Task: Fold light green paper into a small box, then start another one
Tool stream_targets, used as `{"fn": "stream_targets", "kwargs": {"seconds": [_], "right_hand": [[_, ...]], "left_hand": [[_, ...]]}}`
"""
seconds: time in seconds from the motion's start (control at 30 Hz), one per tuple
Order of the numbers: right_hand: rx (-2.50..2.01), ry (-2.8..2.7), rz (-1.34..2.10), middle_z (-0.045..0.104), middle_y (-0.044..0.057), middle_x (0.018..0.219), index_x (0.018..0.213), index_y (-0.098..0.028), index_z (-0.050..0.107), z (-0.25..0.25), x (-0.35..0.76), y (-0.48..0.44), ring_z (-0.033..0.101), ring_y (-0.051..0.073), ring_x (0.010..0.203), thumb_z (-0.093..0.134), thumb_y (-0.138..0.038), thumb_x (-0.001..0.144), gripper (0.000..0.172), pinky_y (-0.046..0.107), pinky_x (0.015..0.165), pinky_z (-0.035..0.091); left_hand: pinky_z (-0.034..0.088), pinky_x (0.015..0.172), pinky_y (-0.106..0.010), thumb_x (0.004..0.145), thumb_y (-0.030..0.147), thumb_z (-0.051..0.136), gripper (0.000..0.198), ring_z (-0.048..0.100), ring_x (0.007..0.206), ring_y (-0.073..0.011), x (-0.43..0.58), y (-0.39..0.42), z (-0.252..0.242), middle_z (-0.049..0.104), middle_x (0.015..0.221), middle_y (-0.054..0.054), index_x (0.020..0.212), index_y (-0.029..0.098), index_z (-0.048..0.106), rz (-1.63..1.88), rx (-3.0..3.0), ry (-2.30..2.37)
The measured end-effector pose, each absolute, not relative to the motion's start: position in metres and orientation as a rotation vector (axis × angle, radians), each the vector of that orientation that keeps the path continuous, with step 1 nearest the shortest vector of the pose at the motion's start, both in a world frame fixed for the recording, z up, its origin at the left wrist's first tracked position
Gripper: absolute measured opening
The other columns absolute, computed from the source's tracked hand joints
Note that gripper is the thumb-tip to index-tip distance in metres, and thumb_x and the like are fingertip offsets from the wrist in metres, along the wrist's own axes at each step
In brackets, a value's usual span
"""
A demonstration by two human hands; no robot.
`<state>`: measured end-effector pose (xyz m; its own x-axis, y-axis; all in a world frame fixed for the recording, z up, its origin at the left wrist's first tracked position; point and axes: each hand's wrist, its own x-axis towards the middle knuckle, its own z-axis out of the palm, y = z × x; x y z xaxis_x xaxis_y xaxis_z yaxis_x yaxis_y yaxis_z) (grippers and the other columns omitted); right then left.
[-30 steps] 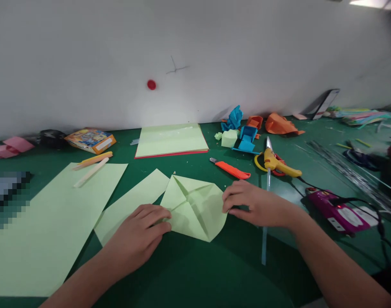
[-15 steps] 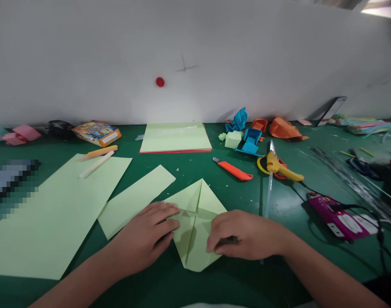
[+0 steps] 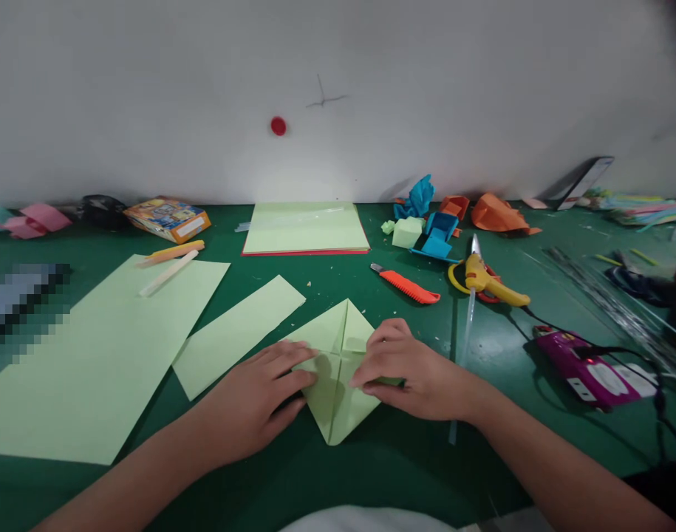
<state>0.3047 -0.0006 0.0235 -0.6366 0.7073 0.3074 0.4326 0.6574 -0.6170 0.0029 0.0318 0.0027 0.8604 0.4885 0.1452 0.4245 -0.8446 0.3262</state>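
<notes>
A pale green paper (image 3: 329,399), folded to a square with creases meeting at its middle, lies cornerwise before me on the green table. My left hand (image 3: 265,395) rests on its left corner, palm down, with the fingers stretched out and slightly apart. On the right side, my right hand (image 3: 407,366) has its fingers curled together on the folded flap, pressing near the paper's middle. The right corner is mostly hidden under that hand. Beside my left hand lies a long strip of the same paper (image 3: 238,332).
A large green sheet (image 3: 88,369) lies left, bearing an orange cutter (image 3: 174,253) and a pale stick (image 3: 168,273). Beyond the folded paper are a red-orange utility knife (image 3: 409,287) and a yellow glue gun (image 3: 490,281) over scissors. A corded purple device (image 3: 586,369) sits right.
My right hand has moved up and inward over the paper's right flap. The bottom corner now looks more pointed. My left hand stays on the left corner; the view has shifted slightly.
</notes>
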Motion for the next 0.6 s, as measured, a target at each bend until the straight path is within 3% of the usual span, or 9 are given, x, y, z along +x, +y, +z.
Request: {"fn": "stream_targets", "kwargs": {"seconds": [0.27, 0.43, 0.6], "right_hand": [[-1.067, -2.277, 0.770, 0.074, 0.004, 0.096, 0.112, -0.025, 0.073, -0.006, 0.298, 0.014, 0.064, 0.019, 0.088, 0.063, -0.022, 0.098, 0.018, 0.031, 0.078, 0.048], [-1.125, -2.267, 0.748, 0.072, 0.004, 0.098, 0.119, -0.025, 0.071, -0.011, 0.293, 0.015, 0.064, 0.018, 0.089, 0.067, -0.020, 0.093, 0.026, 0.030, 0.078, 0.050], [-1.116, -2.307, 0.678, 0.070, 0.004, 0.100, 0.128, -0.024, 0.067, -0.012, 0.293, 0.017, 0.063, 0.019, 0.090, 0.069, -0.020, 0.093, 0.035, 0.033, 0.084, 0.049]], "left_hand": [[0.049, 0.112, -0.051, 0.100, 0.025, 0.053, 0.032, 0.051, 0.139, -0.0297, 0.002, 0.030, 0.003, 0.058, 0.147, -0.007, 0.130, 0.027, 0.063, 0.256, 2.775, 0.745], [0.047, 0.114, -0.051, 0.097, 0.029, 0.058, 0.034, 0.049, 0.140, -0.0312, 0.003, 0.028, 0.006, 0.057, 0.148, -0.008, 0.131, 0.025, 0.062, 0.236, 2.772, 0.748], [0.032, 0.123, -0.054, 0.094, 0.028, 0.061, 0.036, 0.049, 0.142, -0.0300, 0.008, 0.022, 0.010, 0.056, 0.151, -0.006, 0.130, 0.027, 0.061, 0.206, 2.798, 0.693]]}}
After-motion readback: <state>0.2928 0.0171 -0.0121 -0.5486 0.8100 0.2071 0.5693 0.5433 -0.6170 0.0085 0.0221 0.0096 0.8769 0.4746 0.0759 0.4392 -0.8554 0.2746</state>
